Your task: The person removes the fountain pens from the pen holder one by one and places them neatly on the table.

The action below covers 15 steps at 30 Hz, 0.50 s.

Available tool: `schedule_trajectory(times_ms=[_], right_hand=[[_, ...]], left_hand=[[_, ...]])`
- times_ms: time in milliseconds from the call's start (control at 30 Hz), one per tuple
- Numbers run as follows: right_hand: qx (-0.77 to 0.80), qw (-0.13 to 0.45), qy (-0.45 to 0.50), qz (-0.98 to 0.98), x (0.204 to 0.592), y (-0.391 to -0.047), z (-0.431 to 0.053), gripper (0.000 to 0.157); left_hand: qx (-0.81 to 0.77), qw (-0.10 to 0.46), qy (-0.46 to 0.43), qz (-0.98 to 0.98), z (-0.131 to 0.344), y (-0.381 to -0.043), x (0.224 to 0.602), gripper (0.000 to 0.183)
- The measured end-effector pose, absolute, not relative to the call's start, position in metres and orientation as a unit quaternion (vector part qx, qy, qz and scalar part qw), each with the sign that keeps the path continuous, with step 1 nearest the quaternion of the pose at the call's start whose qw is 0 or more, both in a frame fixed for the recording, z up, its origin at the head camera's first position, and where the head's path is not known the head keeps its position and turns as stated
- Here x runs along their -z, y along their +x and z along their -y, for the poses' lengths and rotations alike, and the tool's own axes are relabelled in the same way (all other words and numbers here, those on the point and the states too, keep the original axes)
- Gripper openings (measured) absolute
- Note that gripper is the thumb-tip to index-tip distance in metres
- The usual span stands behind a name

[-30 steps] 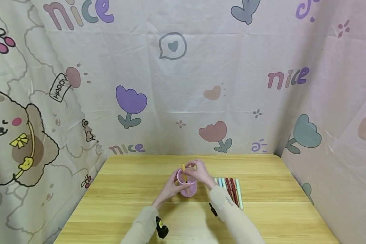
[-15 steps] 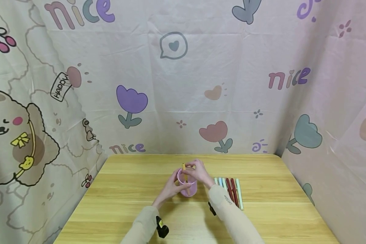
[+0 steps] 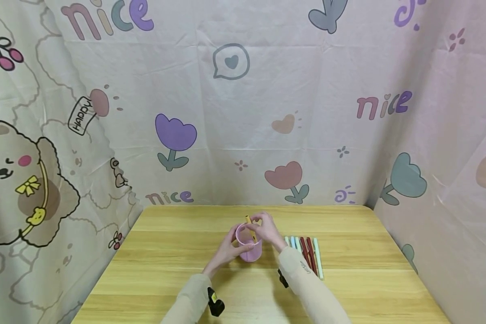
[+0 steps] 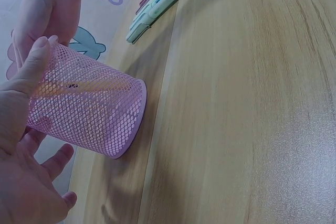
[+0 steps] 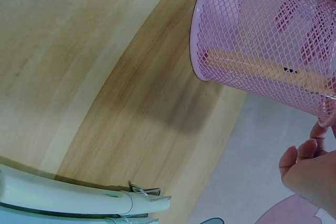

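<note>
A pink mesh pen holder (image 3: 251,255) stands on the table, its open top rim facing up. My left hand (image 3: 229,248) grips it from the left, thumb near the rim on the near side and fingers on the far side. A yellow pen (image 5: 262,67) with a small dark print stands inside, seen through the mesh in both wrist views. My right hand (image 3: 266,228) reaches over the rim and pinches the pen's upper part, whose top end pokes out above. In the left wrist view the right hand (image 4: 50,17) is behind the rim.
Several capped pens lie side by side on the table to the right, among them a dark red pen (image 3: 310,252) and a light green pen (image 3: 318,258). The right forearm passes over part of the row. A printed curtain (image 3: 227,112) hangs behind the table.
The yellow pen, pinched in my right hand, has shifted to the right within the holder, and its lower end has swung right. The left hand keeps its place on the holder.
</note>
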State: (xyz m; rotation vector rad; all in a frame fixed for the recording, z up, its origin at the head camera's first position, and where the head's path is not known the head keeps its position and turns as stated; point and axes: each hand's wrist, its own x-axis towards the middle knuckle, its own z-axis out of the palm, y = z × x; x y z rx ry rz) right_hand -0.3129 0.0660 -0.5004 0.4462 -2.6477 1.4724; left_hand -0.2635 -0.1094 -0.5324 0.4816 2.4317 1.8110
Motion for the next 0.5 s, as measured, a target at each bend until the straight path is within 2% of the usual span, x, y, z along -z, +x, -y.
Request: schedule_trajectory(times_ms=[300, 500], right_hand=[[-0.479, 0.053, 0.131, 0.866, 0.5011, -0.3096, -0.0716, 0.023], [-0.480, 0.083, 0.146, 0.861, 0.4998, -0.3079, -0.0757, 0.013]], left_hand=[[-0.599, 0.036, 0.153, -0.786, 0.1086, -0.2651, 0.5346, 0.082], [-0.596, 0.037, 0.153, -0.787, 0.1093, -0.2655, 0.5358, 0.083]])
